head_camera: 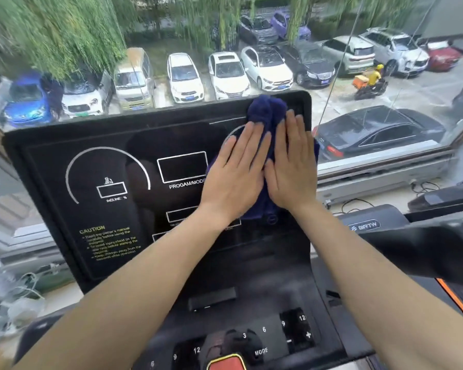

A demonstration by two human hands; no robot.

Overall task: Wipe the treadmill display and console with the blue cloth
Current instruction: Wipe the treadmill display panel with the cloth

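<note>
The black treadmill display [112,166] tilts up in front of me, with white dial outlines, a PROGRAM/MODE box and a yellow CAUTION text. A dark blue cloth [266,113] lies bunched against the display's upper right part. My left hand [235,172] and my right hand [292,166] both press flat on the cloth, fingers pointing up, side by side. Below the display sits the console [267,329] with number keys, a MODE label and a red stop button [226,363].
A large window behind the display looks down on a car park. Right of the console are a black handrail [425,252] and a neighbouring machine's hood marked BRTW [366,225]. Cables lie on the sill at left [24,289] and right.
</note>
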